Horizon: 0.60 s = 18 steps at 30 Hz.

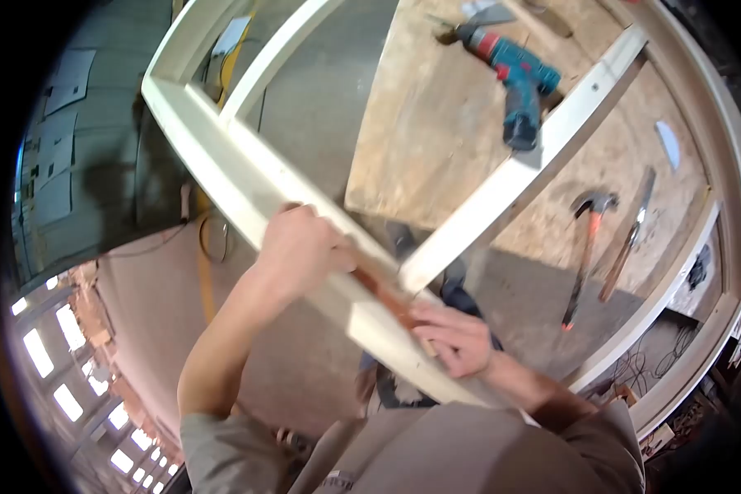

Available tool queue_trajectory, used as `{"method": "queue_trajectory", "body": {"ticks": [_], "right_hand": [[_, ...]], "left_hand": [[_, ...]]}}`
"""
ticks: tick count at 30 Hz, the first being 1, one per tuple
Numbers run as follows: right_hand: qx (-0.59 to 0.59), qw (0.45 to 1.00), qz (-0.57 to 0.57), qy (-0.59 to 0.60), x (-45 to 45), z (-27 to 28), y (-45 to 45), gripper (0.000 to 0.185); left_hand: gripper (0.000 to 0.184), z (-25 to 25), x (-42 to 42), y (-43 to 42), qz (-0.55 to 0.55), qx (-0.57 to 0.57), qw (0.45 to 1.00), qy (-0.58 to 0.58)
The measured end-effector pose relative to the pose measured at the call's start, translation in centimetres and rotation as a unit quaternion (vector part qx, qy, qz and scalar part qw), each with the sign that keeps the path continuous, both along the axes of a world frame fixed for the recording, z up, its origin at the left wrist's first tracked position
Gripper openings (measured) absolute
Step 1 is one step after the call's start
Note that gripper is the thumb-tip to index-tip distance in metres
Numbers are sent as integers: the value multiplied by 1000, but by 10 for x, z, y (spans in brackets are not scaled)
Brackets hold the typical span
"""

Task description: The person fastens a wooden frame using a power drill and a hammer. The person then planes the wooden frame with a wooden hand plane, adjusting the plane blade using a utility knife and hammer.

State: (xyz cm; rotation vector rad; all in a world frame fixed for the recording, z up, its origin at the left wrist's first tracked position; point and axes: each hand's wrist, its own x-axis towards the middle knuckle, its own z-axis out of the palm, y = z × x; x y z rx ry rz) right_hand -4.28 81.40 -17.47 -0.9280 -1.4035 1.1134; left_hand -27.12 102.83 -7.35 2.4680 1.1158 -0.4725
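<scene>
A reddish-brown strip (384,295), its kind too blurred to tell, runs along the pale rail of a white wooden frame (247,177). My left hand (300,251) is closed over its upper end, resting on the rail. Around the lower end, my right hand (453,336) has its fingers curled, with a small light tip (427,347) showing below them. The strip lies against the rail, close to where a crossbar (477,222) joins it. My palms hide how the strip is gripped.
On a plywood board (412,123) under the frame lie a teal cordless drill (514,78), which overlaps the crossbar, a claw hammer (589,239) and a chisel-like tool (631,239). Cables (642,370) lie on the floor at right. Sheets of paper (58,160) hang at left.
</scene>
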Motion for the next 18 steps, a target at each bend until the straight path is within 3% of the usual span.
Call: {"method": "queue_trajectory", "body": {"ticks": [1,3,5,6,7,8,9,12,15,18], "right_hand": [[0,999,8,-32,-9,3,17,33],[-13,999,17,-25,-27,6,44,34],[0,999,27,-28,-33,4,51,35],[9,999,31,-28,-32,3,55,36],[10,999,40,-17,-29,4,56,40],[6,999,50,-11,-27,7,55,43],[0,998,63,-9,-24,10,56,45],[-15,996,92,-17,-22,12,51,51],[-30,995,94,-26,-23,13,52,55],[-49,994,95,-19,-24,10,51,53]], "left_hand": [[14,5,-6,15,52,-14,997,-50],[22,23,-8,35,178,-48,982,34],[31,6,-36,33,88,195,967,-137],[38,4,-46,29,106,355,918,-142],[47,-8,-57,21,227,453,840,-192],[48,-23,-61,12,435,292,756,-391],[51,-33,-62,7,590,90,587,-548],[54,-36,-33,-10,676,-112,399,-610],[57,-45,-38,-10,630,-199,374,-650],[56,-32,-21,-8,651,-179,336,-657]]}}
